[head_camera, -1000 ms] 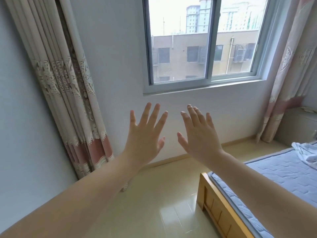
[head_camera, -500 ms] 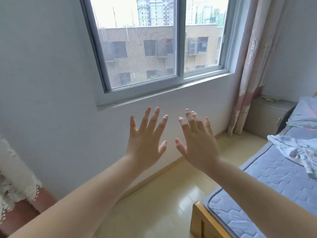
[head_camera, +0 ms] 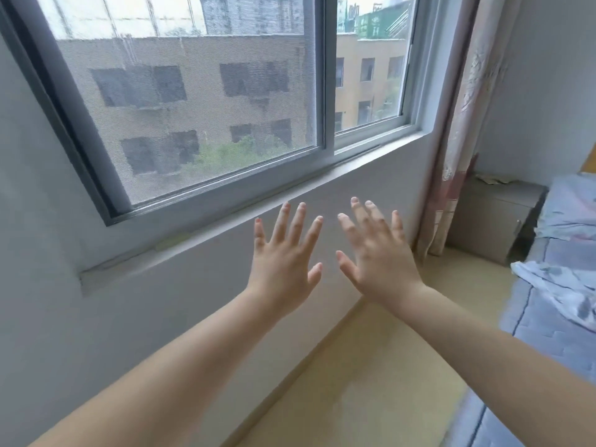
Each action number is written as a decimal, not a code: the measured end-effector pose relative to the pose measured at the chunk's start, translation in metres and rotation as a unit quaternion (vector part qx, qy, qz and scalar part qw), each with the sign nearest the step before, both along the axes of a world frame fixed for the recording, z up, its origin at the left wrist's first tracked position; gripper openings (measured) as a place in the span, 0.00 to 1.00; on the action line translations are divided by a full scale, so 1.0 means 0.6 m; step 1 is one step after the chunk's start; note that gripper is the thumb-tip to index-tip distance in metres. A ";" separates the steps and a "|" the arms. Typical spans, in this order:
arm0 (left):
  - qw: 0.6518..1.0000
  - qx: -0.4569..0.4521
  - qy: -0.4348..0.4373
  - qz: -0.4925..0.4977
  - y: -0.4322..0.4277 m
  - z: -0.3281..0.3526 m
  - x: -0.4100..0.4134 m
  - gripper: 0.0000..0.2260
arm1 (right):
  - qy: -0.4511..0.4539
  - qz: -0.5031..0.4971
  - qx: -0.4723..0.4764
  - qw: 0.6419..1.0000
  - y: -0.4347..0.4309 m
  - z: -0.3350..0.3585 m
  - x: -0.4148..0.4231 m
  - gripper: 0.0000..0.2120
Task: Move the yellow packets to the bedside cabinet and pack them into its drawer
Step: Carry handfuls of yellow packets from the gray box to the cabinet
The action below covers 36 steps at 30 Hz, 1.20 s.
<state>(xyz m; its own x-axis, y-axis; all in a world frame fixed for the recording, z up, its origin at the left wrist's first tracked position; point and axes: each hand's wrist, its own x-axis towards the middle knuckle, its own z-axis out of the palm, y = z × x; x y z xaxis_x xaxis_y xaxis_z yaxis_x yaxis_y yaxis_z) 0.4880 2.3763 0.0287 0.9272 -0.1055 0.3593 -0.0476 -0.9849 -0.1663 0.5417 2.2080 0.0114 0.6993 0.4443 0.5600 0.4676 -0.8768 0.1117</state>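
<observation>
My left hand point(head_camera: 285, 259) and my right hand point(head_camera: 375, 253) are raised side by side in front of me, fingers spread and straight, holding nothing. The grey bedside cabinet point(head_camera: 493, 217) stands in the far right corner between the curtain and the bed, its front shut as far as I can see. Some yellowish flat things point(head_camera: 491, 180) lie on its top; they are too small and blurred to tell as packets. Both hands are well short of the cabinet, to its left.
A sliding window point(head_camera: 206, 101) and its sill fill the wall ahead. A patterned curtain point(head_camera: 458, 130) hangs right of it. The bed point(head_camera: 548, 304) with a crumpled cloth point(head_camera: 561, 285) runs along the right. Tan floor point(head_camera: 387, 366) lies between wall and bed.
The view has swung right and closer to the window: the left curtain is out of sight and the cabinet now shows more fully. Both hands stay raised and spread.
</observation>
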 end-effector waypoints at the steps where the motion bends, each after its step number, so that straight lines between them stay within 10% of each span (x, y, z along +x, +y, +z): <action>1: 1.000 0.000 0.003 -0.014 0.013 0.000 0.057 0.33 | 0.001 -0.020 0.007 1.000 0.008 0.002 0.044 0.29; 10: 0.988 -0.017 0.041 -0.150 -0.040 -0.003 0.455 0.33 | 0.024 -0.188 0.022 0.982 -0.053 0.008 0.337 0.30; 36: 0.936 0.005 0.059 -0.348 -0.764 -0.114 1.505 0.33 | 0.118 -0.378 0.013 0.918 -0.742 -0.094 1.267 0.31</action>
